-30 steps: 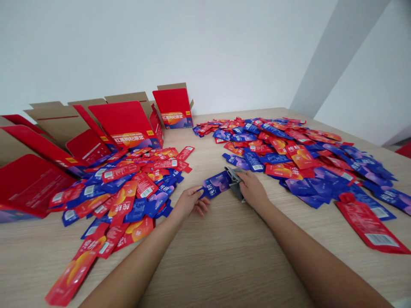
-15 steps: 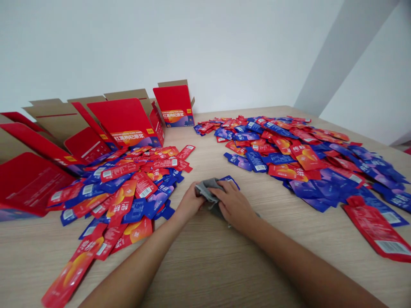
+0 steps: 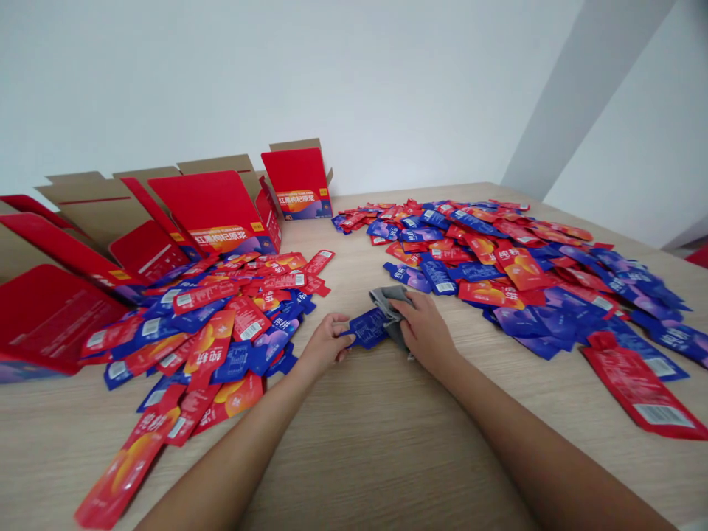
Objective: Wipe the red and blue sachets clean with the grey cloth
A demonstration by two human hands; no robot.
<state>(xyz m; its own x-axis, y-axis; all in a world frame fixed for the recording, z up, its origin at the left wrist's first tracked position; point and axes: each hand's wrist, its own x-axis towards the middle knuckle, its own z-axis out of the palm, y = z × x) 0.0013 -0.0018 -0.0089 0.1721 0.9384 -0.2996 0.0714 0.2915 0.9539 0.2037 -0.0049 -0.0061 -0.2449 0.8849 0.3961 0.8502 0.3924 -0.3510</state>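
Note:
Over the middle of the table, my left hand [image 3: 327,341] pinches the narrow end of a blue sachet [image 3: 367,329], whose printed side faces up. My right hand [image 3: 423,330] is closed on a grey cloth [image 3: 389,304], which covers the sachet's right end. What the right fingers do beneath the cloth is hidden. To the left lies a heap of red and blue sachets [image 3: 232,317], close to my left hand. A larger heap of the same sachets [image 3: 498,258] spreads beyond my right hand.
Open red cartons [image 3: 204,203] with brown insides stand along the left, behind the left heap. Another red carton [image 3: 299,177] stands farther back by the white wall. One red sachet [image 3: 641,387] lies at the front right, and a long red one [image 3: 130,464] at the front left.
My hands have moved apart, the left slightly down and the right to the right with the cloth. More of the blue sachet now shows between them.

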